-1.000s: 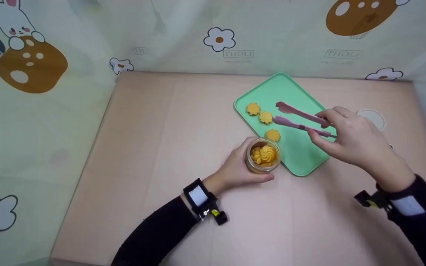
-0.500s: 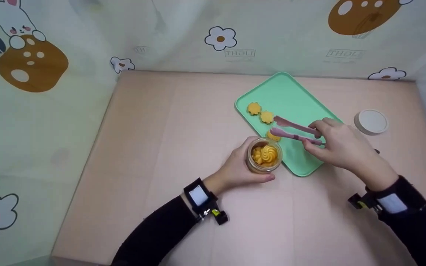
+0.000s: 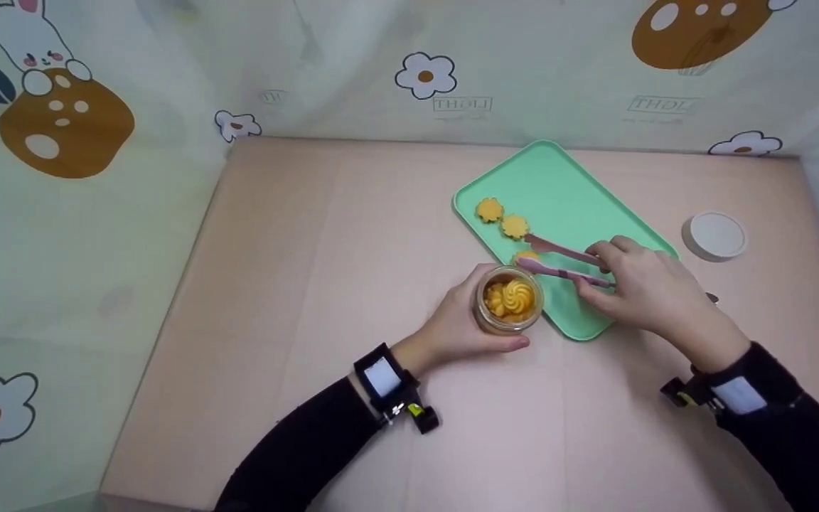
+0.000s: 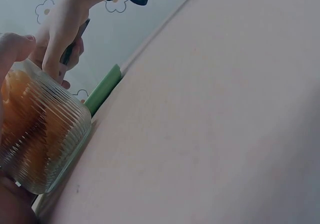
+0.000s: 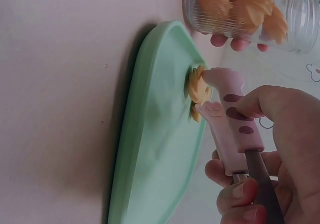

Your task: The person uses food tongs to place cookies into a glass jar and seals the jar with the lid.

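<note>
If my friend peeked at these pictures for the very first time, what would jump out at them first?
Probably the bright green tray, lying slantwise on the pale table, with yellow cookies along its left side. Next might be the glass jar of swirly treats, held by the left hand next to the tray. Then the pink tongs in the right hand, their tips close to the cookies.
</note>
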`<action>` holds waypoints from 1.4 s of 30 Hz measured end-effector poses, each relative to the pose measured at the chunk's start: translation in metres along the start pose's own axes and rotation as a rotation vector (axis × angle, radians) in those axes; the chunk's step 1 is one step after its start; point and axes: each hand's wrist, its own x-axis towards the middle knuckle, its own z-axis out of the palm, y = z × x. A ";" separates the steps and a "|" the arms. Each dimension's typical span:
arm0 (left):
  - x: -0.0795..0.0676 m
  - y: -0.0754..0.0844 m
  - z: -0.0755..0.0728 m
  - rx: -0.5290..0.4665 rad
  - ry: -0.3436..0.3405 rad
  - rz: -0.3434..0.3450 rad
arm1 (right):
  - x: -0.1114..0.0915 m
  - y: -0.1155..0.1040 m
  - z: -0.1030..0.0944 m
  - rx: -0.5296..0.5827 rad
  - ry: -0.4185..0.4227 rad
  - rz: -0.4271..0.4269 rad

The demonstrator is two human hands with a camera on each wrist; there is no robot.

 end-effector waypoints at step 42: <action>0.001 -0.003 0.000 -0.008 -0.001 0.023 | -0.009 0.017 -0.008 -0.056 0.115 0.000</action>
